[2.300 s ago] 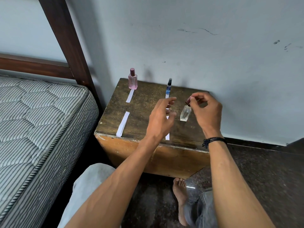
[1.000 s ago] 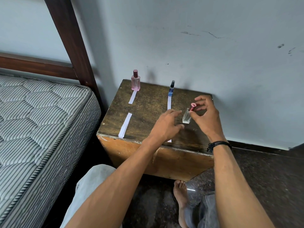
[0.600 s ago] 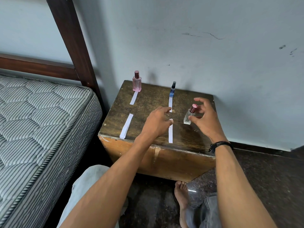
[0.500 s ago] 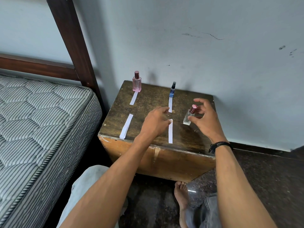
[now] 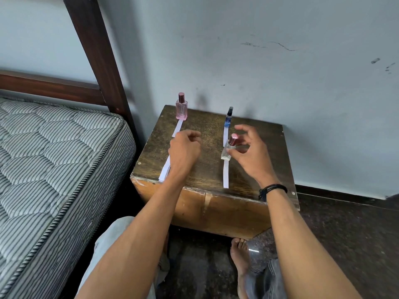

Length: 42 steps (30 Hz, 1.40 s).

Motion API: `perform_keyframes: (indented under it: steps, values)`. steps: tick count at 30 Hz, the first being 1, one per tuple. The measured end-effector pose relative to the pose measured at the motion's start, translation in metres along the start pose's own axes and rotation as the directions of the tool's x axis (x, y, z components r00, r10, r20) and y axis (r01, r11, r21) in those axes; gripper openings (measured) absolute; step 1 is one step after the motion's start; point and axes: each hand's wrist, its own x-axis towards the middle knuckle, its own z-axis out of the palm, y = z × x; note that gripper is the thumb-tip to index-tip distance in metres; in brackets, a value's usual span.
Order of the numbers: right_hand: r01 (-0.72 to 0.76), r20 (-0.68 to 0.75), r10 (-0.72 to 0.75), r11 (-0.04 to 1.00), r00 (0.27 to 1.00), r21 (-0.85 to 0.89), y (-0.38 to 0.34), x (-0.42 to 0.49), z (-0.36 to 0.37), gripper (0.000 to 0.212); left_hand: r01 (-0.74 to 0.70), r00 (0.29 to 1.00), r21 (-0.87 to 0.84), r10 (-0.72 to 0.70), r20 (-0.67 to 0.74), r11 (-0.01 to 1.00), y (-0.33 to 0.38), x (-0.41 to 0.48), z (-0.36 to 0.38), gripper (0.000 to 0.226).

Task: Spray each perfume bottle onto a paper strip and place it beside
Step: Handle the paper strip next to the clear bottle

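Note:
A clear perfume bottle with a dark red cap [image 5: 228, 149] stands at the far end of the front middle paper strip [image 5: 225, 175]. My right hand [image 5: 251, 154] pinches it between thumb and fingers, its other fingers spread. My left hand [image 5: 184, 148] hovers over the front left strip [image 5: 164, 172], fingers loosely curled, holding nothing. A pink bottle [image 5: 181, 107] stands at the back left with a strip [image 5: 177, 128] in front of it. A slim blue spray bottle [image 5: 228, 117] stands at the back with a strip [image 5: 225, 135] before it.
Everything sits on a small worn wooden table [image 5: 207, 134] pushed against a pale wall. A bed with a striped mattress [image 5: 54, 158] and a dark wooden post [image 5: 97, 50] is close on the left. My bare foot [image 5: 239, 255] is on the dark floor below.
My right hand has carried the clear bottle left, from beside the front middle strip to its far end. My left hand has moved left, off that strip and over the front left one.

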Motion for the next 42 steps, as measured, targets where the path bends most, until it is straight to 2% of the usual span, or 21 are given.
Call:
perform_keyframes:
  steps: [5,11,17,20,22,26,28,30,33,35,42]
  values:
    - [0.079,0.057,-0.079,0.997,0.995,0.003,-0.008,-0.001,0.024,0.069,0.082,0.988,-0.133,-0.098,-0.12,0.988,-0.006,0.019,-0.019,0.037]
    - [0.118,0.106,-0.116,0.993,0.988,-0.013,-0.015,0.001,0.043,0.069,0.083,0.987,-0.189,-0.107,-0.12,0.978,-0.011,0.026,-0.031,0.037]
    - [0.112,0.133,-0.106,0.993,0.985,-0.038,-0.012,0.004,0.046,0.074,0.065,0.983,-0.139,-0.087,-0.159,0.988,-0.007,0.024,-0.029,0.032]
    - [0.035,0.243,-0.026,0.999,0.97,-0.033,-0.009,0.007,0.034,0.082,0.03,0.966,-0.067,-0.046,-0.253,0.997,0.0,0.015,-0.032,0.024]
    - [-0.041,0.262,0.044,0.999,0.964,-0.019,-0.004,0.011,0.021,0.075,0.031,0.937,-0.038,-0.042,-0.348,0.999,0.009,0.006,-0.037,0.018]
    - [-0.104,0.066,0.12,0.973,0.991,-0.204,0.01,0.014,0.001,0.034,-0.031,0.907,-0.003,0.027,-0.42,1.0,0.023,-0.017,-0.033,0.015]
    - [-0.122,0.055,0.147,0.94,0.988,-0.317,0.016,0.014,-0.003,0.024,-0.089,0.928,-0.054,0.063,-0.367,0.995,0.019,-0.041,-0.019,0.013]
    - [-0.122,0.098,0.174,0.91,0.98,-0.396,0.021,0.015,-0.002,0.023,-0.128,0.968,-0.078,0.108,-0.226,0.989,0.006,-0.073,0.0,0.009]
    - [-0.083,0.143,0.159,0.899,0.977,-0.43,0.021,0.017,0.003,0.024,-0.252,0.967,0.145,0.255,-0.003,0.957,-0.019,-0.106,0.023,0.009]
    - [-0.075,0.146,0.149,0.903,0.978,-0.422,0.019,0.018,0.008,0.023,-0.33,0.944,0.276,0.319,0.083,0.903,-0.033,-0.104,0.031,0.015]
    - [-0.079,0.142,0.154,0.897,0.978,-0.435,0.023,0.015,0.016,0.014,-0.334,0.936,0.349,0.265,0.231,0.875,-0.046,-0.089,0.04,0.026]
